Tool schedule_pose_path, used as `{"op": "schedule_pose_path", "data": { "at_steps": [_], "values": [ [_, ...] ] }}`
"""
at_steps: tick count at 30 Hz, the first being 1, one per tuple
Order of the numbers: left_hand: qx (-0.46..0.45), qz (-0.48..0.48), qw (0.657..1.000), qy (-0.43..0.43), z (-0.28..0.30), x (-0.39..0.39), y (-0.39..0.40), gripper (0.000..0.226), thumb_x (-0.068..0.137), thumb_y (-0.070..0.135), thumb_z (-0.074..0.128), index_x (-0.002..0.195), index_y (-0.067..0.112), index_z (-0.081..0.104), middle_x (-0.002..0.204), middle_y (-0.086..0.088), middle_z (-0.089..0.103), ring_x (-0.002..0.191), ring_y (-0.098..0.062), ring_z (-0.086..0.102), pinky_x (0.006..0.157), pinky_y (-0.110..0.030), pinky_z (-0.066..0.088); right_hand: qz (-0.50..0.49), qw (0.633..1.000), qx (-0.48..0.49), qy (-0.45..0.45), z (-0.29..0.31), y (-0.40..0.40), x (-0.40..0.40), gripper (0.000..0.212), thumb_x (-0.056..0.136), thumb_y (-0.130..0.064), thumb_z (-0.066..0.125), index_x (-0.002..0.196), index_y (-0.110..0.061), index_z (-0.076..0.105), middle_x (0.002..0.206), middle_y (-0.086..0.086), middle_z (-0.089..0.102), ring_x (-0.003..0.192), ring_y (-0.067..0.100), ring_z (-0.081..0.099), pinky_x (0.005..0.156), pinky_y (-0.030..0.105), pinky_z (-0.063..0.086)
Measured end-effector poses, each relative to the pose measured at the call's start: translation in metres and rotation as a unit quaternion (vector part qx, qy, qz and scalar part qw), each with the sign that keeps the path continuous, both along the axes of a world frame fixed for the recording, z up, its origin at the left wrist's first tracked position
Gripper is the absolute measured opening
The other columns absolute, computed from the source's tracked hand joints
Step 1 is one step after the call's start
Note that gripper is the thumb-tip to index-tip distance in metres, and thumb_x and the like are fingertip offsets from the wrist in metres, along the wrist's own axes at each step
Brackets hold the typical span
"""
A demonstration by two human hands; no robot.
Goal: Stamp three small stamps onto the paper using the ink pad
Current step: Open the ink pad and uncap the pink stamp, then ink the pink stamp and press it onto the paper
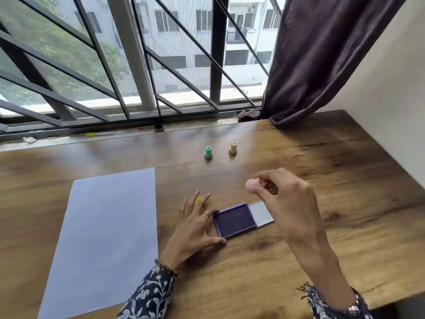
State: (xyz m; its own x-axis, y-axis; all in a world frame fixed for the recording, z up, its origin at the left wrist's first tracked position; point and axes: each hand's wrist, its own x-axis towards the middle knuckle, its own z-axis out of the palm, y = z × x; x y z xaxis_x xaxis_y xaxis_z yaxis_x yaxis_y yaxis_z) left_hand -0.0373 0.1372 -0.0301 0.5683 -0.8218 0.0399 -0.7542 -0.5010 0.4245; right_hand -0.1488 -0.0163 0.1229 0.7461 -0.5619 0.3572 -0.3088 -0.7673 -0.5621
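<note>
My right hand (pixel 289 201) pinches a small pink stamp (pixel 252 186) in its fingertips, held in the air just above and behind the ink pad. The open ink pad (pixel 234 220) has a purple frame and dark ink, and its clear lid (pixel 262 213) lies beside it on the right. With fingers spread, my left hand (pixel 195 224) lies flat on the table, its thumb and a fingertip touching the pad's left edge. A blank pale blue sheet of paper (pixel 108 238) lies to the left. A teal stamp (pixel 208 153) and a beige stamp (pixel 233 148) stand upright further back.
The wooden table (pixel 322 249) runs up to a barred window at the back. A dark curtain (pixel 310 65) hangs onto the table's far right corner, beside a white wall. Small bits lie on the window sill (pixel 92 135).
</note>
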Motion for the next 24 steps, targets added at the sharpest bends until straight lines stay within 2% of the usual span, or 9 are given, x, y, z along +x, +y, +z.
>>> {"op": "schedule_pose_path", "data": {
  "at_steps": [2,6,10,12,14,16,18,22,24],
  "values": [
    [-0.006,0.006,1.0,0.006,0.0,-0.001,0.001,0.081,0.061,0.075,0.056,0.128,0.031,0.043,0.155,0.003,0.013,0.14,-0.013,-0.016,0.115,-0.04,-0.015,-0.019,0.999,-0.039,-0.011,-0.011,0.01,0.003,0.004,0.08,-0.033,0.066,0.082,-0.03,0.064,0.073,-0.015,0.059,0.067,0.006,0.053,0.061,0.02,0.042],
    [-0.01,0.007,1.0,0.005,-0.002,-0.003,0.002,0.081,0.062,0.076,0.052,0.128,0.031,0.043,0.154,0.002,0.016,0.141,-0.013,-0.016,0.115,-0.04,-0.016,-0.02,0.977,0.031,0.211,-0.084,0.036,0.003,0.015,0.091,-0.027,0.049,0.094,-0.018,0.06,0.099,0.0,0.062,0.097,0.019,0.055,0.077,0.03,0.041],
    [0.001,-0.006,1.0,0.025,0.002,-0.005,0.002,0.085,0.062,0.076,0.052,0.133,0.031,0.036,0.155,0.001,0.01,0.138,-0.011,-0.022,0.113,-0.038,-0.02,-0.041,0.971,0.0,0.236,-0.103,0.033,0.011,0.01,0.088,-0.026,0.054,0.091,-0.019,0.059,0.098,0.001,0.061,0.097,0.021,0.052,0.076,0.031,0.041],
    [0.001,-0.001,0.999,0.038,0.005,-0.005,0.008,0.087,0.065,0.074,0.052,0.138,0.031,0.03,0.156,0.002,0.005,0.136,-0.01,-0.024,0.112,-0.035,-0.022,-0.051,0.97,0.075,0.224,-0.1,0.026,0.016,0.007,0.083,-0.026,0.06,0.083,-0.02,0.061,0.092,0.001,0.062,0.091,0.022,0.054,0.068,0.032,0.039],
    [-0.02,0.019,0.998,0.059,0.012,0.0,0.022,0.08,0.071,0.067,0.054,0.139,0.032,0.028,0.156,0.005,0.006,0.136,-0.007,-0.022,0.112,-0.033,-0.018,-0.069,0.962,0.206,0.169,-0.094,0.021,0.014,0.009,0.077,-0.026,0.067,0.071,-0.023,0.061,0.079,-0.001,0.064,0.08,0.022,0.057,0.06,0.032,0.038],
    [-0.048,0.049,0.995,0.067,0.018,0.012,0.049,0.063,0.08,0.055,0.055,0.136,0.032,0.034,0.154,0.006,0.017,0.139,-0.007,-0.011,0.113,-0.032,-0.011,-0.079,0.927,0.356,0.081,-0.088,0.024,0.011,0.008,0.073,-0.025,0.074,0.069,-0.022,0.067,0.073,-0.005,0.069,0.077,0.017,0.062,0.064,0.031,0.044],
    [-0.063,0.082,0.993,0.053,0.026,0.029,0.086,0.048,0.086,0.04,0.056,0.13,0.028,0.044,0.148,0.004,0.032,0.142,-0.013,0.004,0.115,-0.035,-0.003,-0.076,0.875,0.477,0.024,-0.083,0.039,0.018,0.005,0.074,-0.026,0.074,0.077,-0.022,0.072,0.074,-0.006,0.072,0.076,0.011,0.064,0.064,0.027,0.048],
    [-0.093,0.17,0.981,-0.003,0.041,0.072,0.17,0.03,0.084,0.017,0.064,0.114,0.016,0.061,0.13,-0.005,0.057,0.136,-0.026,0.03,0.112,-0.043,0.017,-0.026,0.81,0.586,-0.02,-0.081,0.095,0.052,0.008,0.079,-0.012,0.067,0.073,-0.011,0.072,0.056,-0.01,0.067,0.053,0.0,0.058,0.051,0.011,0.048],
    [-0.099,0.186,0.978,-0.006,0.045,0.093,0.21,0.028,0.081,0.01,0.066,0.109,0.013,0.064,0.124,-0.008,0.061,0.132,-0.03,0.037,0.11,-0.035,0.022,0.014,0.798,0.603,-0.008,-0.079,0.132,0.074,0.008,0.08,-0.01,0.067,0.074,-0.011,0.072,0.06,-0.009,0.07,0.06,-0.001,0.063,0.058,0.01,0.052]
  ]
}}
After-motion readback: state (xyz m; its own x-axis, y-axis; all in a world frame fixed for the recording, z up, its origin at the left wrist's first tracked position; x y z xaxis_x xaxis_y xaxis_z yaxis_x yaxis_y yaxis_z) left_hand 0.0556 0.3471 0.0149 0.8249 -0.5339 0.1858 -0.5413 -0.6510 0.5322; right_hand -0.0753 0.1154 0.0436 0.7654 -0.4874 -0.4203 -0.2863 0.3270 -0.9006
